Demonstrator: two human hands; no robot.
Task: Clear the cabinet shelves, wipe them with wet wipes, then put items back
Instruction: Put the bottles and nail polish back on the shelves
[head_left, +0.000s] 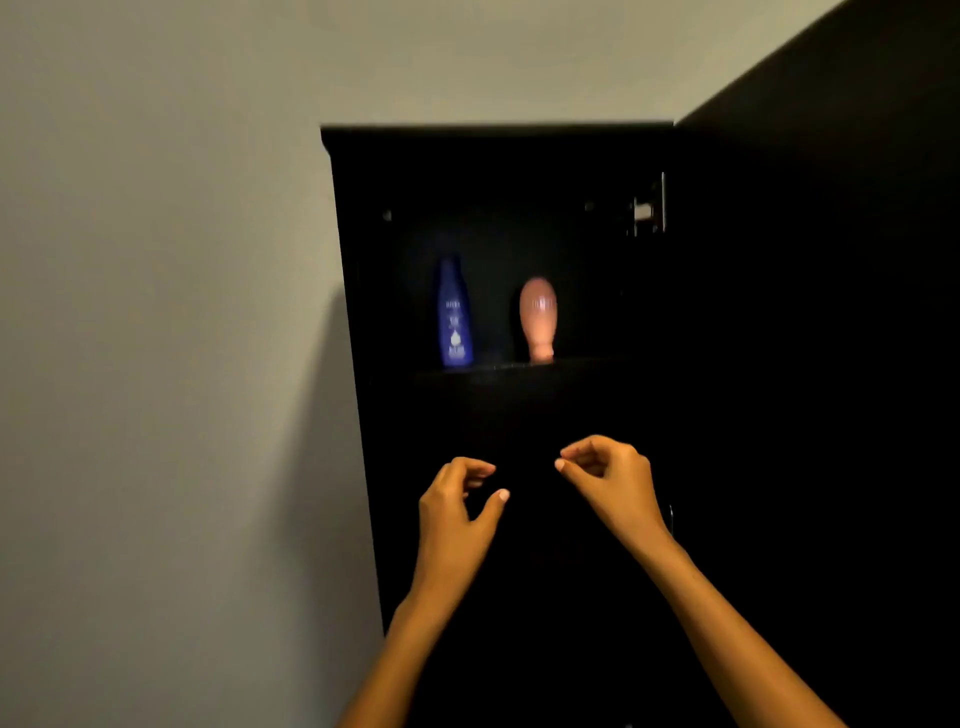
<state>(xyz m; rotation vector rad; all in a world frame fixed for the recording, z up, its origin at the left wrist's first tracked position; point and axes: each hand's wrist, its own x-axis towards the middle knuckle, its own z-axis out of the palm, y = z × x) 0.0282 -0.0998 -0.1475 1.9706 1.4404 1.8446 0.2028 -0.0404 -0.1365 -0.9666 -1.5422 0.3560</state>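
A black cabinet (519, 171) stands open against the wall. On its upper shelf (587, 362) a blue lotion bottle (453, 317) stands upright on the left. A pink bottle (538, 318) stands on its cap to the right of it. Both my hands are raised below that shelf, in front of the dark interior. My left hand (457, 512) has its fingers curled and its thumb apart, holding nothing. My right hand (608, 475) has its fingers loosely curled, thumb near the index finger, with nothing seen in it. The space below the shelf is too dark to read.
The cabinet's open door (831, 260) swings out on the right, with a metal hinge (647, 208) at its upper inner edge. A plain grey wall (156, 312) fills the left side.
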